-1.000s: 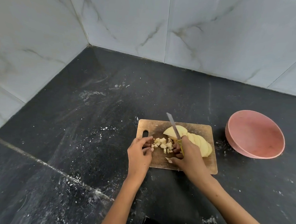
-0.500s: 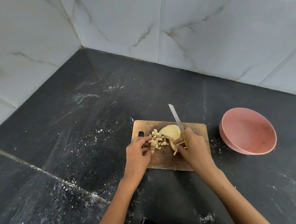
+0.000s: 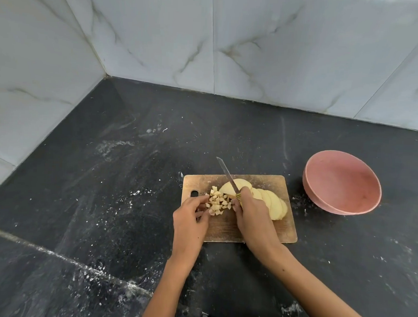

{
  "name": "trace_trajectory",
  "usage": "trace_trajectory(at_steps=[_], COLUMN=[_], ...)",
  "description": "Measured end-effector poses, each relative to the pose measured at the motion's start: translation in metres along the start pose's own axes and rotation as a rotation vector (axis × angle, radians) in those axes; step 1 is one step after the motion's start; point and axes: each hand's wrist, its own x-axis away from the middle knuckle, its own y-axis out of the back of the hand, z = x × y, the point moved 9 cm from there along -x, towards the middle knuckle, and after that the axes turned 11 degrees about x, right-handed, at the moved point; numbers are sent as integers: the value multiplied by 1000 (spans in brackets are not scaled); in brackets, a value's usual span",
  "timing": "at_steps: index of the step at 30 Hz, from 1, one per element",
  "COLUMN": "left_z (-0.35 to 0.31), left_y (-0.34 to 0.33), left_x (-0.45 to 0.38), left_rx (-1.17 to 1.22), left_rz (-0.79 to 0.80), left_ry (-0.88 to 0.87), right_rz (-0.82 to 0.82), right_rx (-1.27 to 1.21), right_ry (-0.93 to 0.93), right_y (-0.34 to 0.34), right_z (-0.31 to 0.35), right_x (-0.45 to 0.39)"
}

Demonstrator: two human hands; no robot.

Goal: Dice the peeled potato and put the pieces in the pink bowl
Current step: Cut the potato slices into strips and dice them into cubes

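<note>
**Dice gathered between both hands; slices uncovered on the board**

Landmark: the cutting board (image 3: 260, 230).

Change: half a second ago the right hand covered most of the potato at the board's right half. It now sits nearer the board's middle, and the fan of potato slices (image 3: 272, 201) shows again on the right part of the board. The pile of diced pieces (image 3: 217, 200) lies left of the board's centre, more tightly bunched than a second ago.

Hands: the left hand (image 3: 191, 224) rests at the board's left edge, its curled fingers touching the pile's left side; no piece is visibly lifted. The right hand (image 3: 253, 215) grips the knife (image 3: 227, 175) by its handle, blade pointing away over the board's far edge, knuckles against the pile's right side.

Task meaning: judged from this layout, the hands are collecting the dice for transfer. The pink bowl (image 3: 342, 182) stands on the counter (image 3: 129, 178) right of the board, apart from it, with no pieces inside. Most slices remain uncut.
</note>
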Motion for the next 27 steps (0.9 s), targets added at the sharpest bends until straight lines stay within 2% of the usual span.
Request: trace_trajectory(at_steps=[4,10,14,18,27], left_z=[-12,-29,-42,-43,-47], left_y=[-2,-23,-54,-76,-68], left_x=[1,-1,-15,-29,-42], left_rx=[-104,-330,-473,-629,-633], left_rz=[16,128,228,329,301], left_ry=[-98,-209,-281,-330,-321], right_rz=[34,-69,-105,-79,-120], right_rx=[-101,-332,-291,-191,-33], right_ry=[48,-137,-201,-183,-184], right_y=[-5,28,38,33,29], right_z=[6,-38,-65,-73,-71], right_x=[-5,-3,12,21,28])
